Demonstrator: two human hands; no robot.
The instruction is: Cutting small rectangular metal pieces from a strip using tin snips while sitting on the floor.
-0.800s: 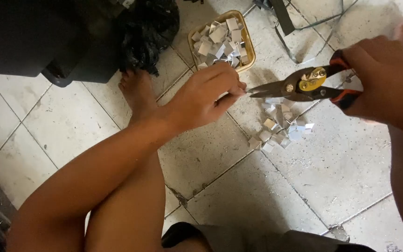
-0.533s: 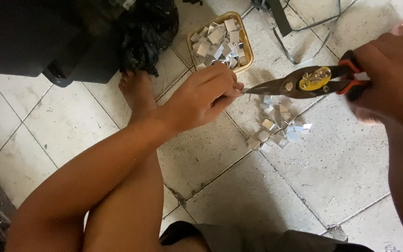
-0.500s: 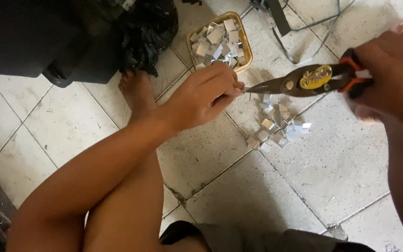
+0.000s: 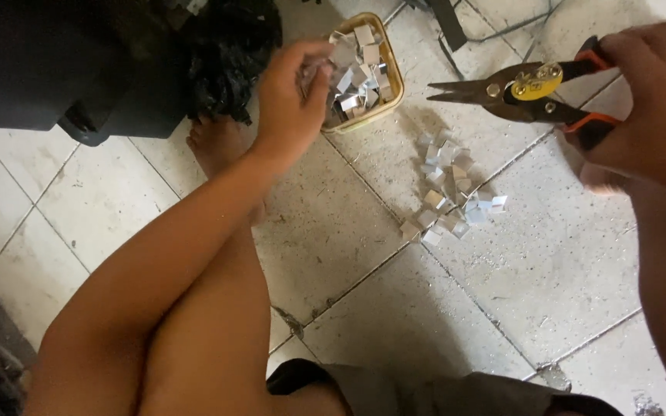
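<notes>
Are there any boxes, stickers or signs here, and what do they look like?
Small yellow-rimmed rectangular tub: on the floor at top centre, full of small silvery cut pieces; the left hand reaches into it.
Round yellow sticker: on the pivot of the orange-handled metal snips held in the right hand.
Crumpled black plastic bag: top left, beside the tub.
No signs or screens.

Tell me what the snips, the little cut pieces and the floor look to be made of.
Snips: dull grey metal blades, apparently steel, with orange and black grips that look like plastic or rubber. Cut pieces: thin, shiny silvery squares, probably sheet metal, though coated card cannot be ruled out. Floor: pale speckled tiles with dark grout lines, ceramic or stone-like.
</notes>
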